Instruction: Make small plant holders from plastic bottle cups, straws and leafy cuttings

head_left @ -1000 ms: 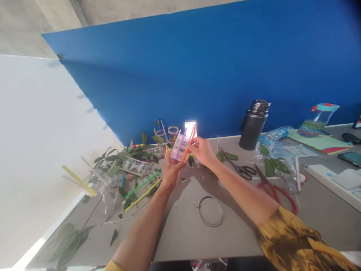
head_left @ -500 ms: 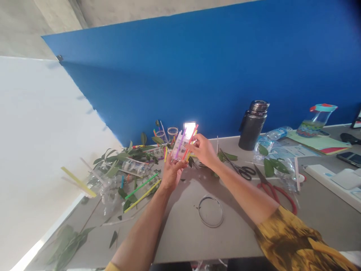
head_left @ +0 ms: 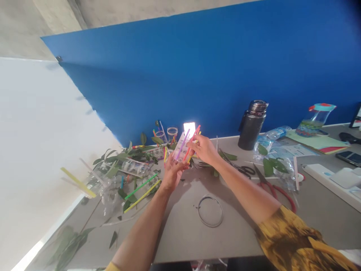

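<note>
Inspection: my left hand [head_left: 172,174] is clenched around the clear plastic piece [head_left: 179,152], held up above the grey table [head_left: 186,233], with drinking straws [head_left: 182,145] set in it. My right hand [head_left: 205,149] is at the red straw [head_left: 191,143]; I cannot confirm a pinch.

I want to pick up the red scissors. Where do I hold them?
Hold the red handles of the scissors, coming from the near side. They spread toward you, while the pointed dark blades aim away at the blue wall, so your hands stay off the sharp end.
</note>
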### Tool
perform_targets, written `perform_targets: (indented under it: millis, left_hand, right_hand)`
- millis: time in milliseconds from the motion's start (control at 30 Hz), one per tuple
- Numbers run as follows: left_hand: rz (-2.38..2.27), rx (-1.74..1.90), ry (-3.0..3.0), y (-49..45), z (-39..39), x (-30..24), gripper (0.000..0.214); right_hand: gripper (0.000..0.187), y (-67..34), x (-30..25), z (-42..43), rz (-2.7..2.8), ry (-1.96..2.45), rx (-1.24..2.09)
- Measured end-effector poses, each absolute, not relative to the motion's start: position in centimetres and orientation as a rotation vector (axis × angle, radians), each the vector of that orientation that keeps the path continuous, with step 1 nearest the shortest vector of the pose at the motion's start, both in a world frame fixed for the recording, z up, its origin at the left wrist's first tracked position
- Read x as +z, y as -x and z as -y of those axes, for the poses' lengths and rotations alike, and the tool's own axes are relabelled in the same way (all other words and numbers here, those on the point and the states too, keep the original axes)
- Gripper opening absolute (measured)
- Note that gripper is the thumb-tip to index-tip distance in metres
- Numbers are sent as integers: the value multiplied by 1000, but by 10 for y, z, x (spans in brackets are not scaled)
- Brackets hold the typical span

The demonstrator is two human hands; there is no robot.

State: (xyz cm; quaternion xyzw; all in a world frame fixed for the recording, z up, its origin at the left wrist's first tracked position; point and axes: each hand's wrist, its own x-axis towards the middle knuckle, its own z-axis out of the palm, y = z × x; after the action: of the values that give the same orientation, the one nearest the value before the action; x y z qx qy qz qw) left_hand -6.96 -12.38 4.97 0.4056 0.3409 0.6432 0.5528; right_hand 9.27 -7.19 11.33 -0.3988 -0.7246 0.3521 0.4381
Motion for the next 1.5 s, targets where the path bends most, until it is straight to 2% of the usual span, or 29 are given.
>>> perform_targets:
  millis: [333, 567, 667, 733, 900, 1267, 1500]
  left_hand:
    - [-1071, 1553, -1068, 72, 116, 41, 74]
    - [-1016, 1540, -1027, 76, 115, 41, 73]
    - [-996, 1546, -1060, 76, 114, 41, 71]
    - [-1005, 1550, -1072, 77, 114, 41, 73]
    - [-1003, 1560, -1095, 82, 112, 41, 76]
    - [-1010, 1557, -1189, 83, 112, 41, 76]
    - [-1023, 1558, -1185, 85, 113, 41, 77]
  right_hand:
    - [24, -87, 112, 75, 1823, 1113, 956]
    - [24, -89, 112, 74, 1760, 1055, 1095]
    - [41, -98, 117, 72, 1785, 1018, 1294]
    - [45, -103, 121, 72, 1828, 1056, 1387]
    - [35, -105, 123, 74, 1872, 1078, 1465]
    - [25, -103, 115, 66, 1838, 1035, 1552]
    - [19, -95, 107, 66, 1743, 1041, 1510]
